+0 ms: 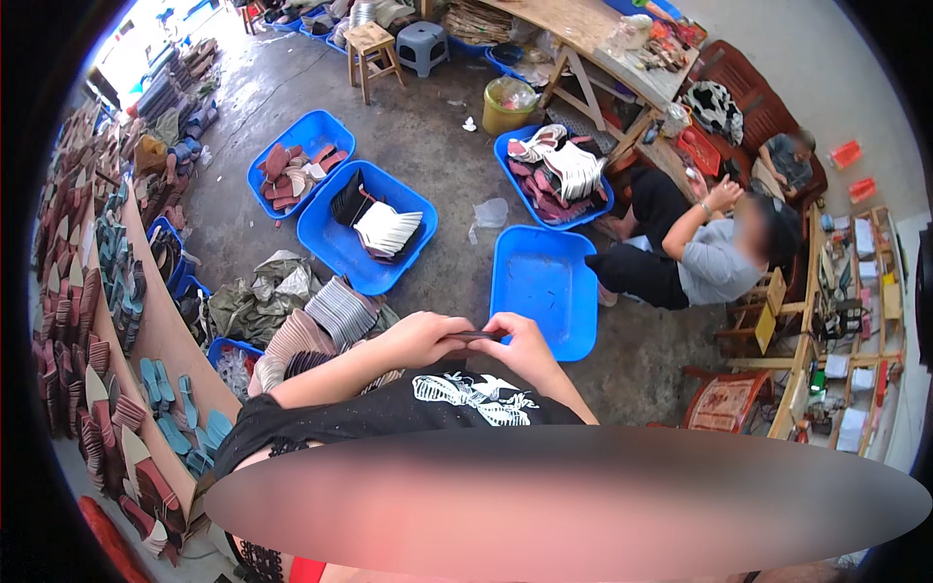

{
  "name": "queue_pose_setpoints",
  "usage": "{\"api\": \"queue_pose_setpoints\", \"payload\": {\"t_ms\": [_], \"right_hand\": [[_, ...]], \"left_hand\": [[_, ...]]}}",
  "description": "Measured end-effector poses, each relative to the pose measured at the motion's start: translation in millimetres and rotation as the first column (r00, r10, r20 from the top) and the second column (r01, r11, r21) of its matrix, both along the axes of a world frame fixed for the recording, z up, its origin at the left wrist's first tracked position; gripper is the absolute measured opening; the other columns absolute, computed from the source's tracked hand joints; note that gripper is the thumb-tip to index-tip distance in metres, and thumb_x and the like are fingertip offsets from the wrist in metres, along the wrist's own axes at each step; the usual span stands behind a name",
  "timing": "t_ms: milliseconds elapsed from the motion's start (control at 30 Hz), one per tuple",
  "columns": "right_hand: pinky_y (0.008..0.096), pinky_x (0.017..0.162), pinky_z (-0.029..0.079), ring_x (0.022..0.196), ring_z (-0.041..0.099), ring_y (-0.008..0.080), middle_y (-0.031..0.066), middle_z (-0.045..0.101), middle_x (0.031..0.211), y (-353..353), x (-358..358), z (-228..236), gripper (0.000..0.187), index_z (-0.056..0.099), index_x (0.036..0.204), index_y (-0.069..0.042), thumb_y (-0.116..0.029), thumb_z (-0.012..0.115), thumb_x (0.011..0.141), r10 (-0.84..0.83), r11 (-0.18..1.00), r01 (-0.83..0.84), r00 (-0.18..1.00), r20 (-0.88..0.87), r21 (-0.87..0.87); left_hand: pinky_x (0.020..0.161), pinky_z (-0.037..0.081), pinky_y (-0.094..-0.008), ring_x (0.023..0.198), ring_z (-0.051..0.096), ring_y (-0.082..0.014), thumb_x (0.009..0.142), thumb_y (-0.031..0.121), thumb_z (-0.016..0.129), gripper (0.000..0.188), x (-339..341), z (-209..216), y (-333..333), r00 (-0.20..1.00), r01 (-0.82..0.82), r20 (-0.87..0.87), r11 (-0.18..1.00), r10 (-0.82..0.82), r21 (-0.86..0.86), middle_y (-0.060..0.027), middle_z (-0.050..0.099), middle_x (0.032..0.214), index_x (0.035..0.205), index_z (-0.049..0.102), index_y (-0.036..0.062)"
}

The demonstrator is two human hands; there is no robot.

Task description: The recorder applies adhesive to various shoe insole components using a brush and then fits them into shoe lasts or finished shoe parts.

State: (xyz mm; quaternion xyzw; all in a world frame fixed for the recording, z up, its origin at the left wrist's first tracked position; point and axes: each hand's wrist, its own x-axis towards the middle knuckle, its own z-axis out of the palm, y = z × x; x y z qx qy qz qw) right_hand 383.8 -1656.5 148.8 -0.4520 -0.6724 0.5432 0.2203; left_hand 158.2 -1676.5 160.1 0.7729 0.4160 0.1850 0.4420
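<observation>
In front of my chest, my left hand [433,335] and my right hand [521,344] pinch the two ends of a dark, thin, flat piece [475,336]. It shows edge-on, so I cannot tell its exact kind. Just past my right hand lies a bare blue tub [542,251] on the floor. Farther off to the left, another blue tub [321,251] holds a fanned stack of white shoe insoles [389,229] and some dark ones. Below my left forearm are stacks of grey insoles [342,309] and pinkish insoles [296,342].
Two people sit at the right, one in a grey shirt [714,267], by a wooden bench. Blue tubs [260,175] of maroon pieces stand farther off, near a yellow bucket [509,109]. Board shelves [155,321] with many soles line the left. A red chair [724,403] stands right.
</observation>
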Motion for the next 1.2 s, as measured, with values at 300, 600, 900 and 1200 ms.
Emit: {"api": "queue_pose_setpoints", "payload": {"t_ms": [300,600,900,1200], "right_hand": [[0.0351,0.069,0.049,0.077,0.063,0.0283,0.0148,0.063,0.085,210.3,-84.4,15.3,0.014,0.064,0.091,0.001,-0.01,0.067,0.081,0.257,0.926,-0.266,0.964,0.069,0.268],[0.0327,0.076,0.05,0.085,0.066,0.0227,0.0123,0.068,0.088,445.6,-133.6,43.2,0.02,0.068,0.099,0.0,-0.011,0.07,0.083,0.18,0.949,-0.19,0.982,0.062,0.251],[0.0287,0.061,0.045,0.065,0.056,0.0106,0.0094,0.066,0.072,664.1,-145.0,21.2,0.016,0.07,0.094,0.001,-0.011,0.07,0.083,0.009,0.983,-0.007,1.0,-0.008,0.184],[0.0257,0.056,0.039,0.064,0.045,0.0037,-0.0038,0.058,0.066,925.6,-212.3,23.2,0.019,0.068,0.088,0.003,-0.015,0.072,0.085,0.032,0.996,-0.01,0.969,-0.243,0.092]], "left_hand": [[0.071,0.049,-0.0417,0.081,0.063,-0.0388,0.083,0.012,0.065,0.016,-74.2,-6.3,153.7,0.918,-0.385,0.127,0.922,0.376,0.048,-0.0183,0.064,0.084,0.095,0.061,0.0025],[0.061,0.047,-0.0409,0.072,0.062,-0.0361,0.08,0.012,0.068,0.013,-139.4,43.5,419.6,0.961,-0.269,0.144,0.918,0.236,0.291,-0.0161,0.062,0.073,0.085,0.06,0.0029],[0.058,0.045,-0.0399,0.062,0.06,-0.0339,0.072,0.032,0.08,0.038,-146.8,9.2,643.8,0.813,-0.581,0.068,0.812,0.578,0.053,-0.0159,0.06,0.066,0.079,0.057,0.0027],[0.064,0.046,-0.0394,0.071,0.059,-0.037,0.077,0.02,0.074,0.03,-223.9,34.4,861.0,0.847,-0.53,0.011,0.842,0.532,0.095,-0.021,0.059,0.075,0.087,0.057,-0.0023]]}}
